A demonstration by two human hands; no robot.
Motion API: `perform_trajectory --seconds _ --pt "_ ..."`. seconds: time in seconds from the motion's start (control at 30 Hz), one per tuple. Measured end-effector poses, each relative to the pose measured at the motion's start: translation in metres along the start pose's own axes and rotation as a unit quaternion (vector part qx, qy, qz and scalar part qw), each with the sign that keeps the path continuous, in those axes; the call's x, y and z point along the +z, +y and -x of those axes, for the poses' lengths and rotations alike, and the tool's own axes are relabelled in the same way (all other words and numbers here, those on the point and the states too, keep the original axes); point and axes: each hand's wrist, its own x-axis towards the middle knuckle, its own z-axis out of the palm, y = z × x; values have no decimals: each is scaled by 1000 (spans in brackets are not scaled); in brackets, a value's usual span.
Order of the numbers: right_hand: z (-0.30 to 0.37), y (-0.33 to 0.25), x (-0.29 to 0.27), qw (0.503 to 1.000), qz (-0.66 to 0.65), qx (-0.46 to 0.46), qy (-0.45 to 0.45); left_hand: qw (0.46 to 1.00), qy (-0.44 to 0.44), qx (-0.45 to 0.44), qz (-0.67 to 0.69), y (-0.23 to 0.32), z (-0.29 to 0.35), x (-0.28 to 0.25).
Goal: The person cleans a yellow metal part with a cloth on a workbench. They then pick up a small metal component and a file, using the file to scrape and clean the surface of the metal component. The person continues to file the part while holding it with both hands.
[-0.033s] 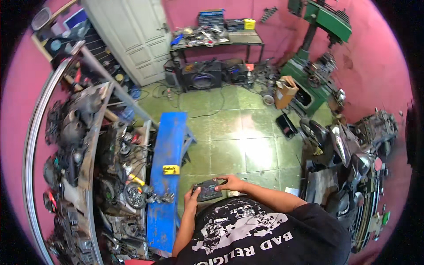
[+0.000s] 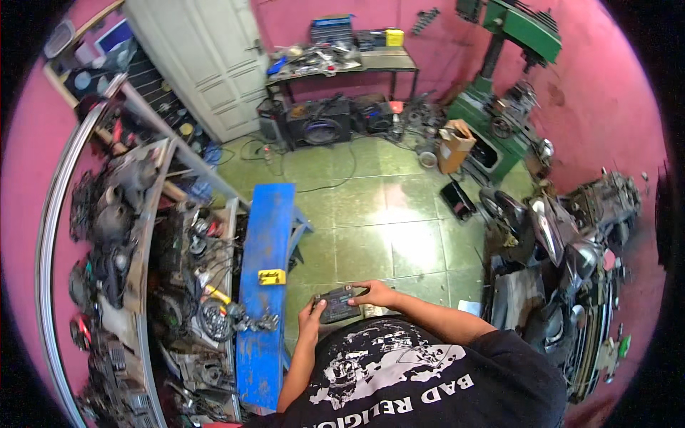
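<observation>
A dark grey, block-shaped motorcycle battery [image 2: 337,307] with small terminals at its upper corners is held in front of my body. Around its left end my left hand [image 2: 311,316] is closed, thumb on the near face. My right hand [image 2: 374,294] grips the right end between thumb and fingers. Just left of the battery stands a long blue bench [image 2: 267,228] with worn paint. On it sit a small yellow box [image 2: 272,277] and, nearer me, a cluster of small metal parts [image 2: 262,322].
Shelves [image 2: 151,235] loaded with engine parts line the left side. A motorcycle [image 2: 549,228] and more parts crowd the right. Farther off are a green drilling machine [image 2: 517,32], a cardboard box [image 2: 455,148], a black tray [image 2: 457,200] and a cluttered table [image 2: 389,61].
The view has shifted slightly, so the room appears a little farther left. Both hands keep their hold on the battery, which has hardly moved.
</observation>
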Motion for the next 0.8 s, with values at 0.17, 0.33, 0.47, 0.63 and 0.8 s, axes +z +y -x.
perform_trajectory --seconds 0.17,0.33,0.47,0.63,0.8 --pt "29 35 -66 989 -92 -40 110 993 -101 -38 -46 8 -60 78" --pt "54 28 -104 976 -118 2 181 970 -161 -57 -171 11 -110 127" --pt "40 29 -143 972 -135 38 188 972 -180 -88 -125 4 -158 159" --pt "-17 25 -198 964 -135 26 226 969 -179 -109 -134 38 -229 201" --pt "-100 -37 -277 964 -163 -12 209 980 -146 -88 -103 113 -318 237"
